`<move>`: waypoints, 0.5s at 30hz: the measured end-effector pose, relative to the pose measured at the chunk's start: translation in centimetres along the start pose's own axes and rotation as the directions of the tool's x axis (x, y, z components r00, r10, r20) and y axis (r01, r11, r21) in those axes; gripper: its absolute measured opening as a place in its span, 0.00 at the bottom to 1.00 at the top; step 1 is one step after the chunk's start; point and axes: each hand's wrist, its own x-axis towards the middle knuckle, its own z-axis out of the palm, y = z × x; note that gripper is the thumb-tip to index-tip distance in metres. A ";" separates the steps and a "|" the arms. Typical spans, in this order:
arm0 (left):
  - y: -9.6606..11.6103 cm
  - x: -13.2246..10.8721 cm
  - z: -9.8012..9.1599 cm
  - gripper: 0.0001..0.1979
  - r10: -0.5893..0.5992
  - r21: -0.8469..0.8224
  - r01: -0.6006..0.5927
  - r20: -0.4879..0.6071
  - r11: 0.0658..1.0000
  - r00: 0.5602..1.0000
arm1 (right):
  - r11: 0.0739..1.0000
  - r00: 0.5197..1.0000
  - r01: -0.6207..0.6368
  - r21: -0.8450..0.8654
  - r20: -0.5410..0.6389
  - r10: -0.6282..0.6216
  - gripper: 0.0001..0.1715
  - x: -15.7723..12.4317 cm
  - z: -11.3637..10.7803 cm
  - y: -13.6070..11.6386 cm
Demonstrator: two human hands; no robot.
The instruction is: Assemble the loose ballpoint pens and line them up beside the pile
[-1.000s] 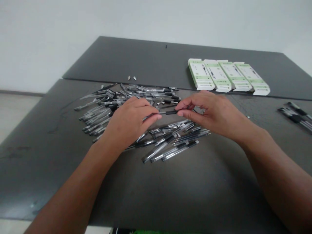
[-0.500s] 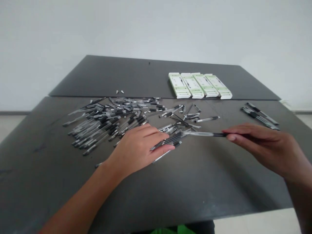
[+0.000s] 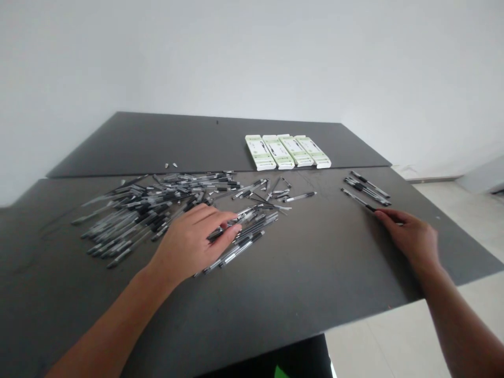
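Fingers of my right hand [image 3: 409,239] pinched on a gel pen [image 3: 356,199], beside a pen row [image 3: 366,188] at the right edge of the bench [image 3: 275,310], left hand [image 3: 189,249] over loose pens [image 3: 246,244], its grip unclear, green-and-white boxes [image 3: 287,151] beyond

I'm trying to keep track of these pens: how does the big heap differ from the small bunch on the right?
The big heap holds far more pens than the small bunch. The heap's pens lie crossed at many angles, while the bunch's lie nearly parallel. The heap is left of centre, under the left hand; the bunch is far right, just beyond the right hand. Both are made up of clear-barrelled pens with black grips.
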 end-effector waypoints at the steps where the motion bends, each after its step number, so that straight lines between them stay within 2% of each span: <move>1: 0.0 0.0 0.0 0.04 -0.004 0.002 0.004 -0.002 1.000 1.000 | 1.000 1.000 0.015 0.005 -0.008 -0.015 0.10 0.4 0.4 0.0; 6: -0.1 -0.1 -0.5 0.06 -0.078 0.032 0.079 -0.031 0.996 0.997 | 0.996 0.996 0.088 0.022 -0.022 -0.088 0.10 2.6 1.4 -0.3; 12: -1.1 -0.1 -1.3 0.07 -0.179 0.107 0.194 -0.131 0.975 0.975 | 0.994 0.993 0.112 -0.009 0.024 -0.112 0.07 4.6 1.6 -0.1; 15: -1.9 -0.1 -1.6 0.09 -0.236 0.142 0.258 -0.153 0.956 0.960 | 0.983 0.983 0.179 -0.049 -0.028 -0.180 0.08 5.3 2.3 0.6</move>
